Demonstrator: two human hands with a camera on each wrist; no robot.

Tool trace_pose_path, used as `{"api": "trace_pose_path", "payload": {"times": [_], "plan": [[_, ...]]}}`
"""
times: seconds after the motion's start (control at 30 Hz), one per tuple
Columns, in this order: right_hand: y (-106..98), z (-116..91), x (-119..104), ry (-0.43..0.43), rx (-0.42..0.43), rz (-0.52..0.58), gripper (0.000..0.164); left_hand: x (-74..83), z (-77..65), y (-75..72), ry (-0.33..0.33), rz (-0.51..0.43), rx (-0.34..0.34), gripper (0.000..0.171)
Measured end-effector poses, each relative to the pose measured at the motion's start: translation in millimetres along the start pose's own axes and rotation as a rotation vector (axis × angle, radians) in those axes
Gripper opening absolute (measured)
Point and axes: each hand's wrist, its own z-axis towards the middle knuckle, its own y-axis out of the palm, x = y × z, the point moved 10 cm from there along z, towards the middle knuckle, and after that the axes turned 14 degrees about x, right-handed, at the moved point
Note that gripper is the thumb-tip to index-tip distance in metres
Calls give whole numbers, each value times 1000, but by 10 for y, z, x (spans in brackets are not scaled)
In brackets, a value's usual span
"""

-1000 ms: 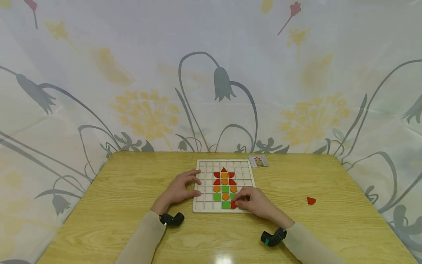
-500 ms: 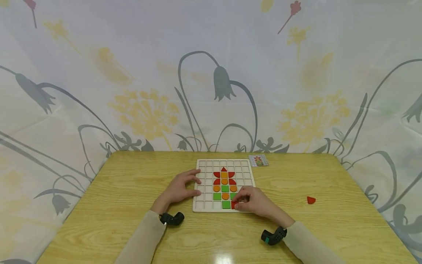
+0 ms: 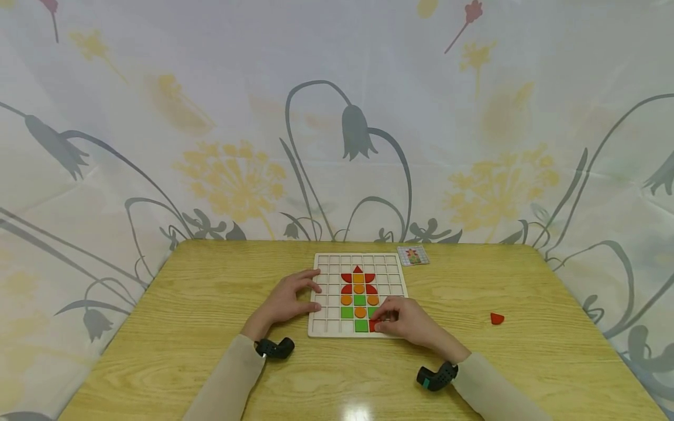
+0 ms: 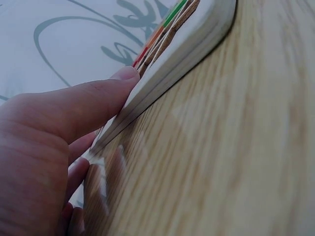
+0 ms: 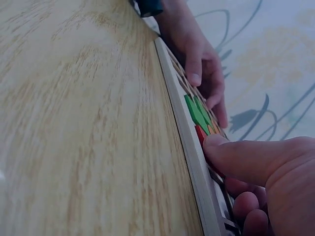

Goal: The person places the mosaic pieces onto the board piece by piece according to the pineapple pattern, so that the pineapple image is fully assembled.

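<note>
A white square grid board (image 3: 337, 336) lies on the wooden table, with red, orange and green pieces set in its middle columns. My left hand (image 3: 286, 301) rests at the board's left edge, fingers spread; in the left wrist view the thumb (image 4: 98, 101) lies on the rim. Near the front edge, my right hand (image 3: 409, 320) pinches a red tile (image 3: 372, 325) at the cell right of the lowest green square (image 3: 361, 325). The right wrist view shows the thumb (image 5: 236, 155) pressed on this red tile (image 5: 200, 135), whose far part the thumb hides.
Behind the board's far right corner lies a small picture card (image 3: 413, 255) with a printed pattern on a grid. Off to the right, a loose red piece (image 3: 497, 318) sits on the table (image 3: 542, 374). A patterned curtain (image 3: 237, 117) hangs behind the table's far edge.
The red tile under the right fingers has shifted slightly and turned to sit squarer in its cell. The left hand has stayed in place.
</note>
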Motion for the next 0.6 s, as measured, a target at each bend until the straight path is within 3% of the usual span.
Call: {"api": "trace_pose_path", "payload": {"times": [0.37,0.6], "plan": [[-91,-8,57,93,-75,116,17,23,12,-35,5,-4,5,23],[-397,-86,204,143,-24,68,17,4,1,-5,9,-1,4,23]]}}
